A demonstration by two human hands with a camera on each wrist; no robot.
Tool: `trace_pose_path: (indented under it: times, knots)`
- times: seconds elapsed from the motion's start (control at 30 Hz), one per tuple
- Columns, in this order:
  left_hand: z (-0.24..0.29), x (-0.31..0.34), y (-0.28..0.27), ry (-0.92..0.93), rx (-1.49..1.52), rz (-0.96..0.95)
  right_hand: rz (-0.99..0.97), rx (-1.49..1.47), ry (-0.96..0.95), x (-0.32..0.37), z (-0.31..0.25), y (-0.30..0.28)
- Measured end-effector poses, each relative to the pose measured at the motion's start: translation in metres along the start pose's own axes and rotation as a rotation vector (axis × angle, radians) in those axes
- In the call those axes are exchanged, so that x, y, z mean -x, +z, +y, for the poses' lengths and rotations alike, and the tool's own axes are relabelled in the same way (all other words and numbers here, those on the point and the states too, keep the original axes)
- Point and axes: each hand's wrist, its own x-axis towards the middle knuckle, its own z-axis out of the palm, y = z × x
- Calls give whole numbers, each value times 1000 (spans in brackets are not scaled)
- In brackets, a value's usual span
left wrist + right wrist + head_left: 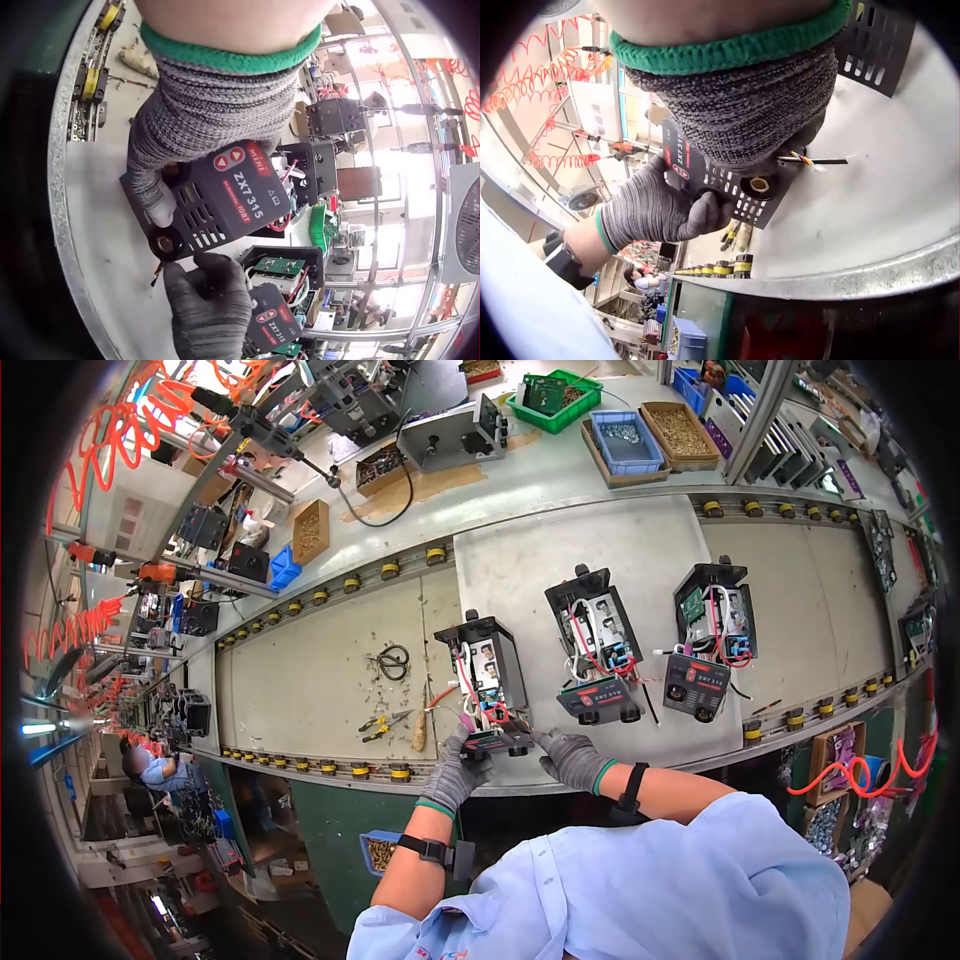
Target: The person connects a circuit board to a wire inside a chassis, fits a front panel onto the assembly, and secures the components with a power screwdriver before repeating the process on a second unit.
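A black welding machine [488, 665] with its cover off stands on the bench, wires showing inside. Its front panel [232, 196], printed ZX7315, is tilted out toward the person. My left gloved hand [456, 772] grips this panel, thumb over the face beside a round socket [166, 242]. At the panel's other end, my right gloved hand [575, 760] has bent fingers close by the socket; I cannot tell whether they pinch anything. A thin black cable [829, 160] with coloured wires sticks out beside the right hand, whose fingertips are partly hidden in the right wrist view.
Two similar opened machines, one in the middle [595, 645] and one at right [712, 635], stand alongside. Yellow-handled pliers [378, 728] and a black cable loop [393, 662] lie at left. Roller tracks [350, 768] edge the bench; parts bins, including a blue one [628, 442], stand behind.
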Motion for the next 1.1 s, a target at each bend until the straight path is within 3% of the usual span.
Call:
trace_pose_path:
  times: [0.2,0.23,0.3,0.4,0.53,0.73,0.83,0.87,0.93,1.03,1.1]
  knots:
    - [-9,1,-5,110,-52,-67,-43,67,156,-19,8,21]
    - [-14,-1,-6,109,-46,-67,42,87,117,-22,10,22]
    - [-25,-9,-11,277,-124,-25,176,110,27,-28,11,20]
    - [-33,-16,-15,260,-81,-45,257,156,-81,-32,5,13]
    - [-26,-11,-13,235,-48,-55,199,236,-84,-39,-9,6]
    - [-26,-10,-10,357,-137,-31,136,233,113,-57,-5,25]
    - [-19,-7,-7,296,-162,-31,-14,261,277,-47,-22,1]
    - [-12,-2,-5,243,-180,-28,-16,272,280,-39,-29,-11]
    - [-5,-2,-9,209,-198,-33,-210,386,259,-22,-51,-42]
    - [4,-4,-19,181,-384,-97,-125,593,122,-8,-72,-77]
    - [13,5,-21,156,-386,-44,-106,600,163,-11,-85,-93]
